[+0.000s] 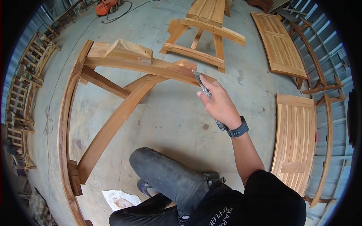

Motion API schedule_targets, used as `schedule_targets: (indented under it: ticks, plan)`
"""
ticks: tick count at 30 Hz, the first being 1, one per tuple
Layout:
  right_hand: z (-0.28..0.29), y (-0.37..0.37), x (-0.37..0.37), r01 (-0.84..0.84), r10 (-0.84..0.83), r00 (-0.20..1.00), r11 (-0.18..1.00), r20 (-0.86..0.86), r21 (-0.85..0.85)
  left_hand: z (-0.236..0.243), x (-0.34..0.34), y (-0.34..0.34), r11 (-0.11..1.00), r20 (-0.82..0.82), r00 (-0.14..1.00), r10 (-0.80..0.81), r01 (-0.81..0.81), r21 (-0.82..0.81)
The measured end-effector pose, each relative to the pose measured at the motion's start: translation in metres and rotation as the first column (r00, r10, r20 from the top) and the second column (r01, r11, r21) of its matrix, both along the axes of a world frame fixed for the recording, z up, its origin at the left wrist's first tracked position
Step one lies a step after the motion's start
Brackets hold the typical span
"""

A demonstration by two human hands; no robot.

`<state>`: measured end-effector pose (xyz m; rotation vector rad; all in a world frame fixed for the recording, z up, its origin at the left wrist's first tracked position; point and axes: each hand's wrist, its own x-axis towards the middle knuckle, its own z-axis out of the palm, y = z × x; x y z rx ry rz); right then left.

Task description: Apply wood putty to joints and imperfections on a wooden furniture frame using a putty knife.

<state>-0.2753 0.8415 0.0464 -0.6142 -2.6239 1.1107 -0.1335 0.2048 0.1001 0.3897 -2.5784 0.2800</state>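
One lettered shirt (pixel 277 199) (scraper (pixel 197 77) in hand (pixel 222 105))

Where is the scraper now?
In the head view, the scraper is in the right hand, just right of centre, its tip near the right end of the wooden beam.

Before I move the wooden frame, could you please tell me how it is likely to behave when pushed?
The frame is probably stiff, since a brace runs diagonally between its rail and long beam. It may be heavy, as all three look thick, and seems unlikely to roll, given their squared edges.
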Motion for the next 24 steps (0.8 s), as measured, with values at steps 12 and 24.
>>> schedule_targets:
  ticks: [12,24]
  plan:
    - [0.018,0.004,-0.029,-0.168,0.153,0.948,0.985,-0.280,-0.031,-0.003,-0.003,-0.001,0.996,-0.061,0.997,-0.052,0.048,-0.070]
    - [0.014,-0.028,-0.067,-0.137,-0.095,0.931,0.803,-0.351,-0.581,-0.002,-0.001,0.009,0.998,-0.065,0.996,-0.055,0.054,-0.014]
